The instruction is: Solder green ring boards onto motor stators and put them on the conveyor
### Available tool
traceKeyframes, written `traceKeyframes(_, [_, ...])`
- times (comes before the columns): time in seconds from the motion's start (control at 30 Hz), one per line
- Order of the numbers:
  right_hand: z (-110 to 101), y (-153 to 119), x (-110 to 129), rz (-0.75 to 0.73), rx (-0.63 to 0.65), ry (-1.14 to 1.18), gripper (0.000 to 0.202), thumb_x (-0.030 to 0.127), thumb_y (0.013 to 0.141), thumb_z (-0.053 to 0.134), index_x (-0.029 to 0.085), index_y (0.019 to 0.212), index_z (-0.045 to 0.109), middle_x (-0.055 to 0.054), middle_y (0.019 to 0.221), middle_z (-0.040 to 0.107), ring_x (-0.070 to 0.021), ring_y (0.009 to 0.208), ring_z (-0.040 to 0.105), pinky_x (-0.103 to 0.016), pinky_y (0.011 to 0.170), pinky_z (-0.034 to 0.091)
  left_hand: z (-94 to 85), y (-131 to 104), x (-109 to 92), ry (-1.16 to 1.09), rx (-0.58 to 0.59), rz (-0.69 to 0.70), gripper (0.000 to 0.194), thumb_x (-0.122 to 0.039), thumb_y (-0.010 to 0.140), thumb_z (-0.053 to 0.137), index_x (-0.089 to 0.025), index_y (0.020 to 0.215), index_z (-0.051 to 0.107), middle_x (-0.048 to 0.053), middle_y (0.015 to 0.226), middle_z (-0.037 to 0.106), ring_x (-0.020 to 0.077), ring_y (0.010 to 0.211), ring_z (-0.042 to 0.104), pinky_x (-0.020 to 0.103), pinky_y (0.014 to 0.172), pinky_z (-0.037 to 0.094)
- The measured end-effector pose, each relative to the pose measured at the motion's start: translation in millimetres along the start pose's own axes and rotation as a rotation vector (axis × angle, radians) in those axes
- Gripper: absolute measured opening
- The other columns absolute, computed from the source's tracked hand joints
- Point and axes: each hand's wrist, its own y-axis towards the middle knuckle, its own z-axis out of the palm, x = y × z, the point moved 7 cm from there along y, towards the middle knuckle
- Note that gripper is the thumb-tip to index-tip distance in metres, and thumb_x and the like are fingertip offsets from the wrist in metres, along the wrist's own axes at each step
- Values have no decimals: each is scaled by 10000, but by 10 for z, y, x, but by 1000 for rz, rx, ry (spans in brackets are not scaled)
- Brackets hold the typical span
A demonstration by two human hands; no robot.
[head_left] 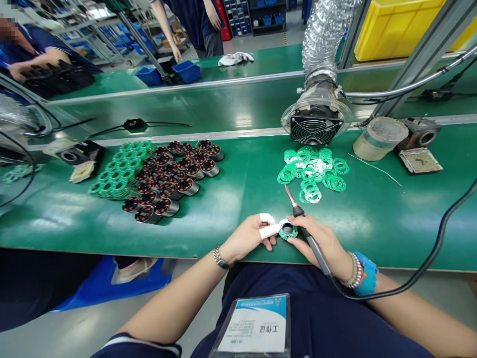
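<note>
At the near edge of the green tabletop (372, 219), the left hand (246, 237), its fingers (269, 230) wrapped in white tape, pinches a small green ring-shaped circuit board (288, 230) lying flat. The right hand (323, 242) is closed around a black-handled soldering iron (306, 229); its long axis runs from the wrist up and leftward, tip pointing away from the person, just above the board. Beyond lies a loose heap of green ring boards (312, 171), and to the left a cluster of round copper-wound motor stators (171, 176) beside stacked green rings (117, 171). Farther back stands a fan on a silver duct (316, 124)
</note>
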Motion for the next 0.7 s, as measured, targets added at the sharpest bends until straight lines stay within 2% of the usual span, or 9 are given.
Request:
traceKeyframes(0.13, [17,1,15,-13,-9,-20,332,174,827,577,213,1136,460,-87,1036,596,-198,939,592,-342,813,519,51,29,-25,76,-57,7,276,-381,739,626,-148,715,480,-29,519,559,76,409,542,165,425,416])
traceKeyframes(0.3, [23,9,35,-3,-42,-93,345,225,831,580,194,1149,451,-107,1016,579,-217,935,579,-368,797,519,-59,-61,-120,204,-133,153,243,-392,822,522,-150,803,510,1,626,588,111,555,599,241,574,505])
traceKeyframes(0.4, [13,58,45,-38,6,-73,364,240,822,592,189,1148,439,-122,1104,561,-228,1024,548,-389,869,493,-108,-185,-108,306,-163,170,247,-385,845,486,-144,815,532,17,669,603,109,574,591,244,597,501])
traceKeyframes(0.47, [7,100,57,-88,61,-41,345,219,825,583,198,1139,440,-111,1133,559,-223,1072,523,-388,901,476,-74,-246,-72,368,-153,167,227,-368,836,503,-145,819,544,14,660,599,107,561,580,232,572,489])
traceKeyframes(0.53, [11,133,54,-111,107,-23,320,196,836,561,210,1134,446,-92,1091,576,-209,1037,534,-370,867,491,-11,-267,-36,401,-133,172,225,-358,840,491,-145,794,548,12,651,592,97,526,559,218,534,469])
traceKeyframes(0.6, [30,146,47,-106,122,-33,309,189,843,549,210,1134,449,-84,1034,586,-200,962,550,-354,809,507,45,-245,11,341,-102,152,249,-356,855,452,-145,745,529,6,618,572,89,483,534,214,499,454])
traceKeyframes(0.7, [69,128,69,-98,73,-94,308,183,839,553,190,1129,450,-95,998,581,-212,914,538,-365,779,506,57,-192,72,122,-63,82,255,-343,863,403,-157,702,475,-11,590,524,95,464,521,213,445,452])
